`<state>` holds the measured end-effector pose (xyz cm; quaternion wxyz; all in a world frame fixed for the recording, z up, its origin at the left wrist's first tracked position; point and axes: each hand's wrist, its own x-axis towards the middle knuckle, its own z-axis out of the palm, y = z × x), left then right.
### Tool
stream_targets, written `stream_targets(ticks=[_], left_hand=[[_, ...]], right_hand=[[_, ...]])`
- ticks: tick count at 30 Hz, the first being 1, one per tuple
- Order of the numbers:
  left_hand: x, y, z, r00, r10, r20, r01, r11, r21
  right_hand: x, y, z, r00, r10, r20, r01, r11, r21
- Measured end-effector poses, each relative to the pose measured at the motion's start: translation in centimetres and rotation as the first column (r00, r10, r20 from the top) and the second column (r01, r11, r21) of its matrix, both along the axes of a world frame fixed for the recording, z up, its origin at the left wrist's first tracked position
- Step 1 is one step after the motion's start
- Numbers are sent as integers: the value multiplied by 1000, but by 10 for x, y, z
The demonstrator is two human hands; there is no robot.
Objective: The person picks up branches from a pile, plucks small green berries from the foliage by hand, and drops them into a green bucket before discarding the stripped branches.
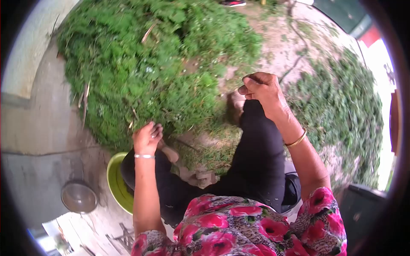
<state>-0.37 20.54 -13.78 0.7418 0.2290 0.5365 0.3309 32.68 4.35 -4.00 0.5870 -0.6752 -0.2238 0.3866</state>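
Observation:
My left hand (147, 137) is closed, its fingers curled in just above the near edge of a big heap of cut green leafy stems (141, 72). A ring shows on one finger and a silver bangle circles the wrist. Over my bent right knee, my right hand (261, 88) is also closed, thumb pressed against the curled fingers; a gold bangle (297, 138) sits on that forearm. What either hand holds, if anything, is hidden. Nothing sticks out clearly from either fist.
A lime-green tub (115, 181) stands beside my left leg, with a metal bowl (79, 197) farther left. Another spread of greenery (337, 115) lies at the right. A dark bin-like object (363, 213) is at the lower right. Part of a shoe (233, 2) shows at the top edge.

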Motion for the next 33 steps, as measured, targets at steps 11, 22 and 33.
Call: stream_targets(ticks=[11, 22, 33], left_hand=[[-5, 60, -187, 879, -184, -440, 121, 978, -167], [33, 138, -298, 175, -30, -984, 729, 676, 109], [51, 140, -210, 629, -223, -745, 512, 840, 181]], right_hand=[[-45, 135, -68, 914, 406, 14, -398, 902, -169], [-50, 154, -77, 851, 503, 153, -466, 856, -224], [-58, 150, -88, 891, 449, 65, -435, 886, -162]])
